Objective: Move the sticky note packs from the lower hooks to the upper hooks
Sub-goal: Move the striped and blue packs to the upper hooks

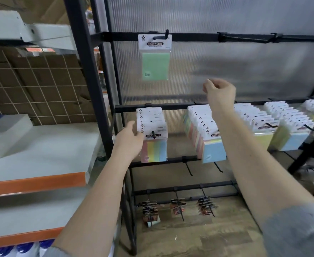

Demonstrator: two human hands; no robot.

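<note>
A green sticky note pack point(154, 58) hangs alone on the leftmost upper hook point(161, 36). On the lower rail, a row of striped packs point(153, 134) fills the left hook. My left hand point(131, 140) grips the front striped pack at its left edge. Further right hang more rows of packs point(202, 130), point(254, 119), point(284, 115). My right hand point(220, 91) hovers above the lower rail with fingers loosely curled, holding nothing. The other upper hooks point(225, 37) are bare.
A black metal rack frame point(82, 52) stands at the left of the display. Grey and orange shelving point(37, 180) with boxes lies further left. Below hang bare hooks point(188, 168) and small dark packs point(149, 210) near the wooden floor.
</note>
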